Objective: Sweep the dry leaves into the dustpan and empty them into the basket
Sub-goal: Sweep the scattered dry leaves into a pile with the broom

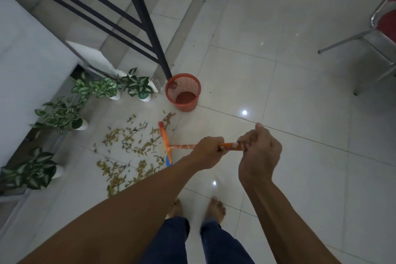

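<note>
Dry yellow-brown leaves (128, 146) lie scattered on the white tiled floor, left of centre. An orange broom (165, 141) stands with its head at the right edge of the leaves, a bit of blue showing at its lower end. My left hand (206, 152) grips the broom's handle lower down. My right hand (259, 152) grips the top of the handle, thumb up. A red mesh basket (183, 92) stands upright on the floor beyond the leaves, almost empty. No dustpan is in view.
Several potted plants (64, 118) in white pots line the left side along a white wall. A black stair railing (147, 34) and steps rise behind the basket. A metal chair with a red seat (383, 25) stands at the right. My bare feet (197, 208) are below.
</note>
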The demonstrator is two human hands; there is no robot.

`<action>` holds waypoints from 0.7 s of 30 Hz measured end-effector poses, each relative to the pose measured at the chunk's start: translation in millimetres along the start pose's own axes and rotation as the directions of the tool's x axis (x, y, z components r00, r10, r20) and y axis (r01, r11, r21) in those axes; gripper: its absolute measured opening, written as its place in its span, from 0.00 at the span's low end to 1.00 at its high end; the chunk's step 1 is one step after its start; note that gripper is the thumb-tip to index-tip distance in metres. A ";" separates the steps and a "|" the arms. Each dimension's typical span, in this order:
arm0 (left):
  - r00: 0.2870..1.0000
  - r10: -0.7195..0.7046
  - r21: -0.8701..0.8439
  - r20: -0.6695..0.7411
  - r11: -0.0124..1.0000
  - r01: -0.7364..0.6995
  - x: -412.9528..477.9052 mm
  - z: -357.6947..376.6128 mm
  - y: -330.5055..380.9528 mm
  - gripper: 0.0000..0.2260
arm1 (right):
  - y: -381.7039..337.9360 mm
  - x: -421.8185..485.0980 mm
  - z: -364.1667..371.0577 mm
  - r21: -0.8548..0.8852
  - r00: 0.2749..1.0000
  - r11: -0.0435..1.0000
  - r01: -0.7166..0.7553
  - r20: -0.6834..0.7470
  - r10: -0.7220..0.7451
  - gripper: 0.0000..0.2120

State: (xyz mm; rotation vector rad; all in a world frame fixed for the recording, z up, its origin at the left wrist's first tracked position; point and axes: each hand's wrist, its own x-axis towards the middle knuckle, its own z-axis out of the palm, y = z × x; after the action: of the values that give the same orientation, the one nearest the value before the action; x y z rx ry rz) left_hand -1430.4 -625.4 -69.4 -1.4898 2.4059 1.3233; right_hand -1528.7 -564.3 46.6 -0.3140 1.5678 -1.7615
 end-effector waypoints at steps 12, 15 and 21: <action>0.895 -0.041 -0.262 -0.445 0.961 -0.087 -1.0 -98.6 -29.5 0.17 | -27.8 -13.2 128.7 -0.064 0.881 0.950 0.304 0.399 -0.255 0.23; 0.867 -0.046 -0.289 -0.496 0.950 -0.115 9.0 -113.9 -60.8 0.14 | -16.1 -23.5 163.0 -0.056 0.838 0.936 0.348 0.467 -0.284 0.23; 0.828 -0.077 -0.226 -0.556 0.972 -0.062 46.7 -118.4 -136.9 0.16 | 16.8 -40.1 218.5 -0.157 0.807 0.898 0.412 0.520 -0.279 0.23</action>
State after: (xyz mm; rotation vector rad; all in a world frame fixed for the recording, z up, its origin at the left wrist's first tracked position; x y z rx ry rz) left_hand -1308.1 -763.1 -101.2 -2.2286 2.6146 1.3544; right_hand -1358.6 -701.2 90.9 -1.1565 1.4192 -1.5551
